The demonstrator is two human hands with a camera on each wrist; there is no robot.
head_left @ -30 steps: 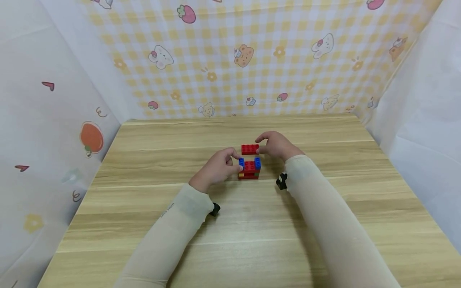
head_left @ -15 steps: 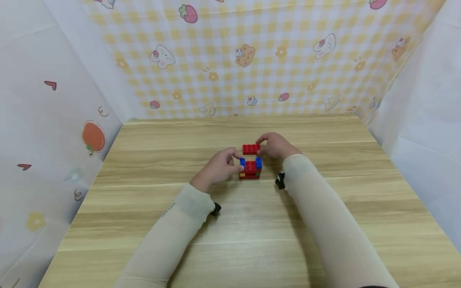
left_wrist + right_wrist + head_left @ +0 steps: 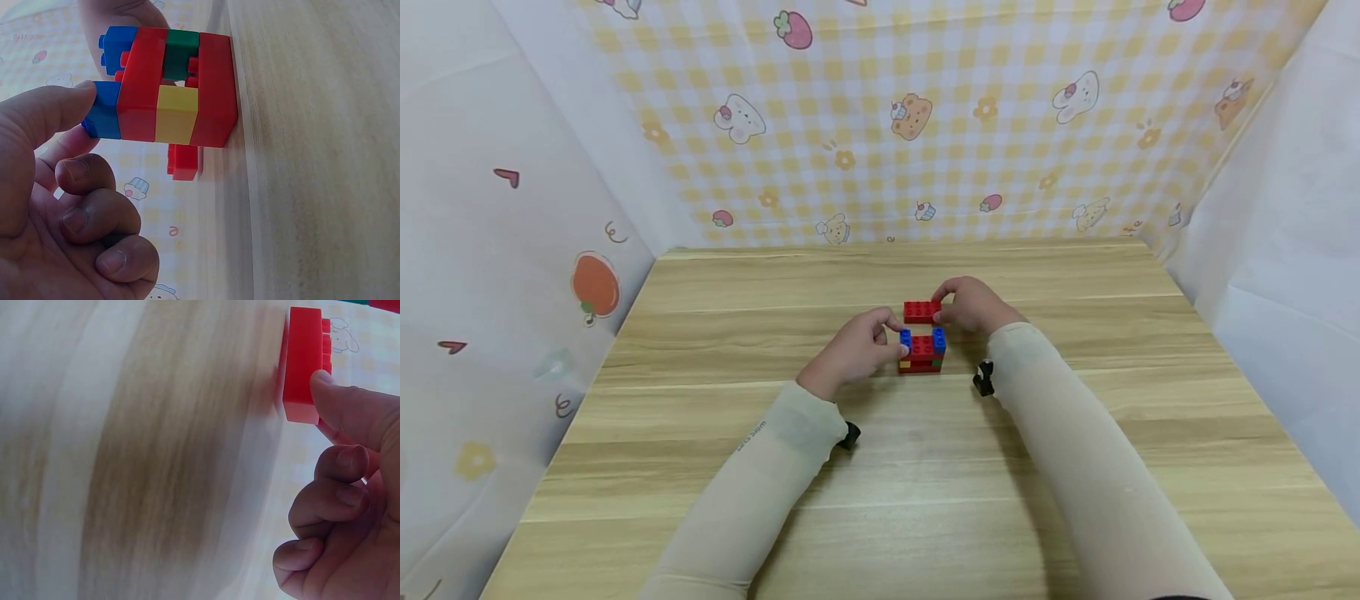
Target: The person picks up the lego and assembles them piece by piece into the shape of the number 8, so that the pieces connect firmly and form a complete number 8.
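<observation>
My left hand (image 3: 852,350) pinches the left blue brick (image 3: 107,110) on top of a small stack between thumb and index finger, the other fingers curled below. In that stack a red brick (image 3: 142,84) rests on a yellow brick (image 3: 177,114) and a green brick (image 3: 180,56), with another red brick (image 3: 216,90) as the base. A second blue brick (image 3: 939,340) tops its right end. Behind the stack lies a loose red brick (image 3: 921,312), studs up. My right hand (image 3: 973,305) pinches its right end, the thumb on its near side and the index finger partly hidden.
The wooden table (image 3: 925,500) spreads around the bricks. A yellow checked cloth (image 3: 880,167) hangs at the back edge, and white printed cloths hang at both sides. A black wrist device (image 3: 985,377) sits under the right cuff, another (image 3: 849,436) under the left.
The right index finger has come down to the loose red brick's far corner. The left hand and the stack keep their place; the head view has shifted slightly.
</observation>
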